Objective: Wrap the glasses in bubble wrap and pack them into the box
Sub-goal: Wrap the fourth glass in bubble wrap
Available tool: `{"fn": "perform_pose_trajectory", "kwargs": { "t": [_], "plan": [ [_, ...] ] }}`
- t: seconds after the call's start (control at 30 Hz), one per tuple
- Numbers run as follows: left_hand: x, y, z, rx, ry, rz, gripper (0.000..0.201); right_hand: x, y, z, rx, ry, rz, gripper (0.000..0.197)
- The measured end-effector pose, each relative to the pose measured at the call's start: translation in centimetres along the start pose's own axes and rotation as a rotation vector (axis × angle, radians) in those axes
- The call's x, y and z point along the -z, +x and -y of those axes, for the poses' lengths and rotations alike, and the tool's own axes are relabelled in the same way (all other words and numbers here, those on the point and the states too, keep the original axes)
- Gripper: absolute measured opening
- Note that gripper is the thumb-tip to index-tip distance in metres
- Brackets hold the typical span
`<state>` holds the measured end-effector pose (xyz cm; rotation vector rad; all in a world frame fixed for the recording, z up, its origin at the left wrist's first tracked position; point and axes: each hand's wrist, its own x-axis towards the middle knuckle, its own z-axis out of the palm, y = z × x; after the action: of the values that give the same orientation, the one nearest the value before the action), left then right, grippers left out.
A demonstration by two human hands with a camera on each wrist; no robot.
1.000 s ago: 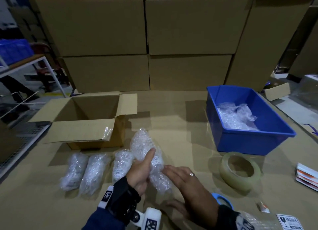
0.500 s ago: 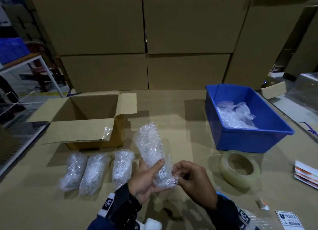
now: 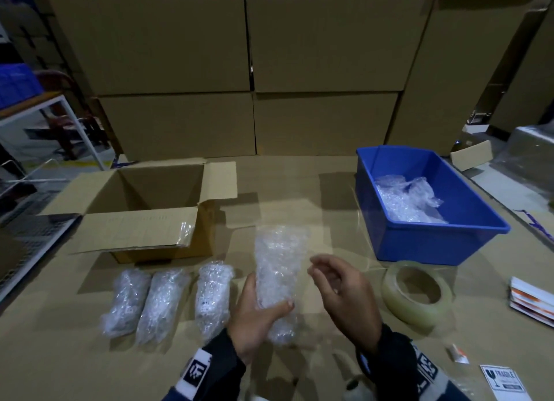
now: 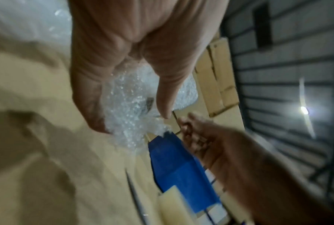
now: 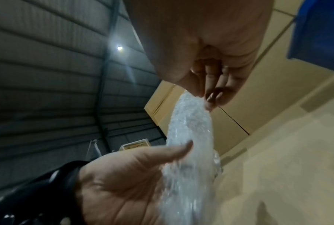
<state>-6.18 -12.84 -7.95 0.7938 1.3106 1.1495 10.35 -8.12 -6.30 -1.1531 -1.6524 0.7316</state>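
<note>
Upright, bubble-wrapped glass [image 3: 277, 268] gripped by left hand [image 3: 254, 319].

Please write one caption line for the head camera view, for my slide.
Left hand holds a bubble-wrapped glass above the table; three wrapped glasses lie before the open box.

The right hand [image 3: 341, 292] has let go of the wrapped glass [image 3: 277, 277] and drawn aside toward the tape roll [image 3: 416, 292]; the left hand [image 3: 257, 316] alone grips it.
</note>
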Motion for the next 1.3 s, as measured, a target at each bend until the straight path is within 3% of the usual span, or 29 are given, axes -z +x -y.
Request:
{"fn": "perform_pose_trajectory", "kwargs": {
  "t": [0.07,0.13,0.2,0.27,0.37,0.5,0.6,0.7,0.77,0.83,0.93,1.03,1.13,1.2,1.23,1.3],
  "plan": [
    [-0.2,-0.4,-0.2,-0.053,0.153,0.017,0.064,0.1,0.7,1.2,0.178,-0.136,-0.032,0.032],
    [-0.5,-0.9,-0.6,-0.077,0.249,0.035,0.068,-0.1,1.8,1.6,0.229,-0.235,0.035,0.047],
    [-0.6,-1.0,-0.8,-0.105,0.317,0.066,0.066,-0.5,2.9,1.6,0.172,-0.282,0.152,0.037],
    [-0.4,-0.9,-0.9,-0.137,0.396,0.081,0.061,-0.5,3.8,1.6,0.003,-0.232,0.304,0.010],
    [-0.1,-0.7,-0.6,-0.187,0.513,0.075,0.065,-0.1,4.2,2.0,-0.106,-0.228,0.553,0.025],
    [0.3,-0.7,-0.4,-0.232,0.589,0.071,0.063,0.6,4.2,2.6,-0.047,-0.248,0.777,0.019],
    [0.0,-0.7,-0.5,-0.247,0.606,0.102,0.063,0.0,3.5,1.7,-0.070,-0.226,0.665,0.025],
    [-0.2,-0.7,-0.4,-0.236,0.608,0.105,0.064,-0.5,2.6,0.5,-0.056,-0.270,0.315,0.025],
    [0.0,-0.5,-0.2,-0.232,0.633,0.105,0.071,0.0,2.4,-0.2,0.035,-0.317,0.181,0.048],
    [0.0,-0.5,-0.1,-0.230,0.653,0.124,0.073,0.5,2.6,-0.3,0.144,-0.325,0.217,0.058],
    [-0.2,-0.1,-0.2,-0.249,0.625,0.125,0.066,0.3,2.5,-0.4,0.229,-0.262,0.371,0.020],
    [-0.1,0.3,-0.4,-0.270,0.624,0.125,0.064,0.3,2.0,-1.3,0.215,-0.226,0.469,0.009],
    [0.1,0.4,-0.5,-0.242,0.627,0.151,0.066,0.9,2.2,-1.9,0.099,-0.094,0.491,0.008],
    [0.4,0.5,-0.2,-0.213,0.617,0.157,0.068,1.4,2.5,-1.5,-0.037,0.092,0.401,0.018],
    [0.4,0.4,-0.2,-0.202,0.623,0.155,0.074,1.7,2.8,-1.6,-0.023,0.099,0.355,0.026],
    [0.6,0.8,0.2,-0.198,0.674,0.149,0.086,2.2,3.5,-1.6,0.110,-0.108,0.365,0.039]
  ]
}}
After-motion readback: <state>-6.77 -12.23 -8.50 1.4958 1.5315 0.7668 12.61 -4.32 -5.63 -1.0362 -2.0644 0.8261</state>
